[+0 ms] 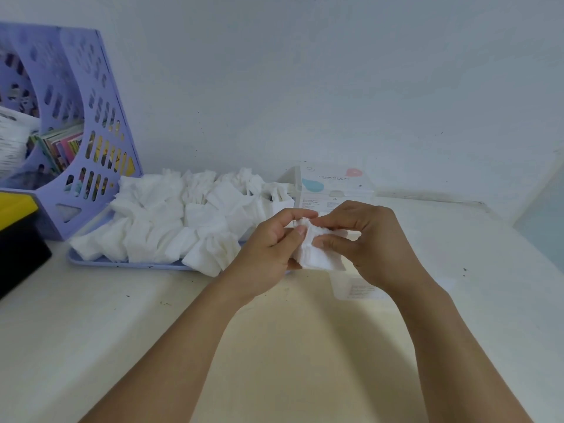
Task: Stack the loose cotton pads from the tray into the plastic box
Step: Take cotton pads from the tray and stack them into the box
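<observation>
Item: small stack of cotton pads (pixel 317 248), white, square, edges uneven. Location: held in the air above the desk (pixel 122 331), between both hands, just in front of the tray.

Left hand (pixel 268 248): grip clamped on the stack's left edge, thumb on the near face, fingers curled over the top.

Right hand (pixel 366 239): grip clamped on the stack's right side, thumb and fingertips pinching it.

Tray (pixel 128 265): lilac, flat, at the left of the hands; heaped with loose cotton pads (pixel 183 221), many slumped and overlapping, some hanging over the near rim.

Plastic box (pixel 335 186): clear, printed "COSMETIC PUFF", standing behind the hands at the tray's right end. Whether it is open cannot be told; contents not visible.

Clear lid-like piece (pixel 360 290): flat on the desk under the right wrist.

File rack (pixel 91 123): lilac, far left, holding books.

Step in hand, by judgement: squaring a gathered batch before boxing; most pads remain on the tray.

Next move calls for: aligned edges, a firm pinch to keep the layers together, then lowering the batch flat into the box.
</observation>
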The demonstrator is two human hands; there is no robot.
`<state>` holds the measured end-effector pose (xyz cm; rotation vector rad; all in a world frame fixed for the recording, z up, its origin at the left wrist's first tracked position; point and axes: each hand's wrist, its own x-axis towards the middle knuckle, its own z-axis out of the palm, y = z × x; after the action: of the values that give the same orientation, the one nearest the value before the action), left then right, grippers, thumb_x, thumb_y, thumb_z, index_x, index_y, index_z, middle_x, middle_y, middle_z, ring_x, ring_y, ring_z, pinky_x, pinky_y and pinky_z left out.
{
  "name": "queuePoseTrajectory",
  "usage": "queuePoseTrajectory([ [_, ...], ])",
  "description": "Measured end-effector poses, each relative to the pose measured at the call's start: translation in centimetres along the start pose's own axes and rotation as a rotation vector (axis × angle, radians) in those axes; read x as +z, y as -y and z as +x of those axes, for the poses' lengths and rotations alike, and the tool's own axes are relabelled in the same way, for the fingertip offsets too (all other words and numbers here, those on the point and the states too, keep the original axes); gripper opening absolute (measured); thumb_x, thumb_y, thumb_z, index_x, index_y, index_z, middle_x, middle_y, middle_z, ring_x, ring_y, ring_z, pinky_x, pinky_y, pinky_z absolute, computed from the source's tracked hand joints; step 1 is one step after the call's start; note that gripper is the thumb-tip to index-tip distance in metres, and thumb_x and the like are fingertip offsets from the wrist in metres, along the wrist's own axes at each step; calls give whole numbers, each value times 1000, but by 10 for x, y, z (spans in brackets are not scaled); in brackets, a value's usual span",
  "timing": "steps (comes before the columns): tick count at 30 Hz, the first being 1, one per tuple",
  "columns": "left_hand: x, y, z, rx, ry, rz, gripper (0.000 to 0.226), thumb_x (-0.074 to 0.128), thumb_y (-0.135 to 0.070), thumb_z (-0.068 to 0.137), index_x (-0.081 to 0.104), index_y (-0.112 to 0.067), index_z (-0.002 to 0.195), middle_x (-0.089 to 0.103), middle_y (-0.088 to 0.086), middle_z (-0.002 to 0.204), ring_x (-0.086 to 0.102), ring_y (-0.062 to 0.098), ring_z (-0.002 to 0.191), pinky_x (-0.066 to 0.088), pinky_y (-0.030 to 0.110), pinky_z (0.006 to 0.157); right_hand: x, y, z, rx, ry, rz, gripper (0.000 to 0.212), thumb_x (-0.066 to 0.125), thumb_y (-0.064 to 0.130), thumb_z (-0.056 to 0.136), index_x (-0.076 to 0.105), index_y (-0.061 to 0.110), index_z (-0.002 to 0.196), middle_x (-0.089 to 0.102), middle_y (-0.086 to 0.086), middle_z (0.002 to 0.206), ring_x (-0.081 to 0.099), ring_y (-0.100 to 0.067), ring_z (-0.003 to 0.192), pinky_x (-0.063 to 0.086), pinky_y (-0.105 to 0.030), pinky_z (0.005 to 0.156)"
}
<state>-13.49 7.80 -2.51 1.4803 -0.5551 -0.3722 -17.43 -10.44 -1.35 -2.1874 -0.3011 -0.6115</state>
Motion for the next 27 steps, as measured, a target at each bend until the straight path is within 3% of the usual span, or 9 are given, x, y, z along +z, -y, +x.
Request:
queuePoseTrajectory([
  [5,-2,-1,2,9,-27,-71,28,41,-14,108,61,-14,127,73,3,108,72,10,92,57,23,72,4,4,0,-99,-111,-39,21,84,10,77,80,23,94,72,4,86,66,-8,84,50,-21,74],
  [8,-2,-1,1,-5,-29,-73,27,42,-14,108,62,-16,126,75,-2,101,73,10,91,58,24,72,3,3,1,-63,-62,-19,20,84,9,77,80,20,93,72,6,87,66,-9,85,51,-26,78],
  [11,-1,-2,0,-23,-40,-48,24,46,-19,106,63,-17,124,74,5,100,73,12,88,60,26,73,2,3,0,-16,-10,6,23,85,7,76,79,22,93,70,9,87,65,-10,85,52,-32,82],
  [14,1,0,2,-53,-81,4,22,53,-30,104,67,-20,118,74,11,102,72,15,85,60,31,77,5,3,1,-83,-16,-59,19,85,8,75,79,21,87,68,11,83,64,-10,81,52,-35,78],
  [19,-1,5,7,-130,-176,-61,18,54,-22,103,70,-18,109,73,7,97,71,17,80,59,32,68,16,2,0,-188,-82,-139,15,80,9,77,81,22,85,66,11,80,61,-12,78,47,-26,71],
  [23,-4,3,8,-125,-200,-120,19,52,-20,104,71,-18,107,73,5,96,71,19,82,61,37,72,14,6,0,-231,-132,-154,14,75,12,79,80,23,85,66,12,85,61,-12,84,46,-17,74],
  [27,-3,5,7,-26,-203,28,19,50,-21,105,69,-17,107,73,18,97,69,21,81,61,48,76,11,4,0,-208,-84,-221,12,77,8,82,78,17,90,63,26,88,61,-1,91,42,-6,81],
])
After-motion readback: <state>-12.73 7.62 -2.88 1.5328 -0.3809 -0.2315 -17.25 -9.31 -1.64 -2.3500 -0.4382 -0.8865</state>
